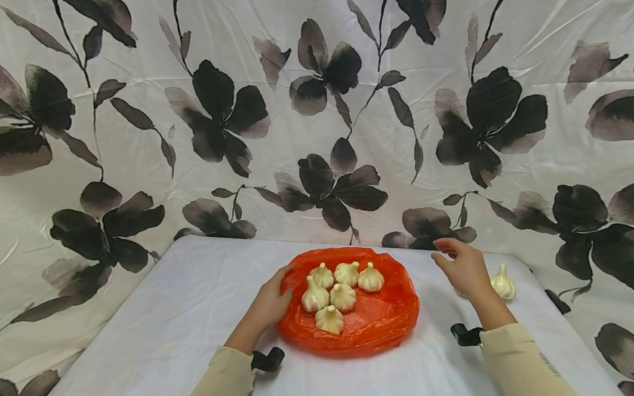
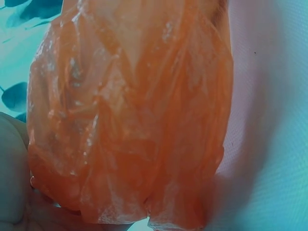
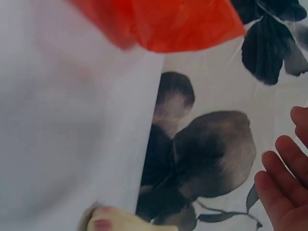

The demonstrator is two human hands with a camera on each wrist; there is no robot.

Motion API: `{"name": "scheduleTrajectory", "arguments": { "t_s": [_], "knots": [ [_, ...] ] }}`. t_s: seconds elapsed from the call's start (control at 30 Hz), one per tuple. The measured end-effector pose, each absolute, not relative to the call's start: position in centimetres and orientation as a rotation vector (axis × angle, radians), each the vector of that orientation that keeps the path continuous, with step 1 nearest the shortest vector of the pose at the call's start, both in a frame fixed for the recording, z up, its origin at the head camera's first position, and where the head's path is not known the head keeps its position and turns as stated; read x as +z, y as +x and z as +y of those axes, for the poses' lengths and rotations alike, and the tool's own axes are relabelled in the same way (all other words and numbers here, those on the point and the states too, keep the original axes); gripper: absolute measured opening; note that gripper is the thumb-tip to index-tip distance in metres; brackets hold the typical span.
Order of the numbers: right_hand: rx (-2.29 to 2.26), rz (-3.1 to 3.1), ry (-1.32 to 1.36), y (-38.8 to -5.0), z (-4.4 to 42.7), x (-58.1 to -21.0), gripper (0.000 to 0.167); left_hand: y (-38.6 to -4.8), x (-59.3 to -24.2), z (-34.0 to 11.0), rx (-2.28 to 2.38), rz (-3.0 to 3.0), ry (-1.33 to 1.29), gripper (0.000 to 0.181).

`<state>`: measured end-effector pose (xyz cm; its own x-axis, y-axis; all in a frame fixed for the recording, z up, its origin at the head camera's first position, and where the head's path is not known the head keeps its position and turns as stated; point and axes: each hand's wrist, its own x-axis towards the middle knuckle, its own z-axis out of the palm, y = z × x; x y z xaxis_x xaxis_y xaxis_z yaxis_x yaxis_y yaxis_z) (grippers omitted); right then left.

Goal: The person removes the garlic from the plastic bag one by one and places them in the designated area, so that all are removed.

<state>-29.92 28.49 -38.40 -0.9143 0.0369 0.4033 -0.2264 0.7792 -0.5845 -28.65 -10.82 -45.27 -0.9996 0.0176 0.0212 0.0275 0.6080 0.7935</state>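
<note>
A red plastic bag (image 1: 377,321) lies spread like a shallow bowl with several whitish garlic bulbs (image 1: 343,297) inside. My left hand (image 1: 268,303) grips its left rim, thumb on the inner side; in the left wrist view the crinkled bag (image 2: 134,115) fills the middle, with part of the hand (image 2: 12,178) at lower left. Right of the bag, my right hand (image 1: 466,271) is raised with fingers spread and empty, also in the right wrist view, where the hand (image 3: 286,187) is at the right edge. Behind its wrist stands a garlic bulb (image 1: 503,284); another is mostly hidden under the hand.
The bag and bulbs are on a white-covered table (image 1: 181,322). Behind it hangs a white cloth (image 1: 277,130) with dark flowers. A garlic bulb (image 3: 115,220) shows at the bottom of the right wrist view.
</note>
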Motion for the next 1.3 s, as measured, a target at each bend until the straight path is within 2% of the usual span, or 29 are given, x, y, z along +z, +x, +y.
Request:
{"name": "scheduleTrajectory", "arguments": {
  "t_s": [0.67, 1.3],
  "knots": [
    [1.007, -2.56, 0.295, -30.5, 22.6, -37.8, 0.031, -28.5, -45.2, -10.9, -1.371, -2.81, -0.061, 0.056],
    [1.067, -2.586, 0.376, -31.5, 19.5, -39.0, 0.031, -28.6, -45.3, -10.9, -1.373, -2.81, -0.045, 0.055]
  ]
}}
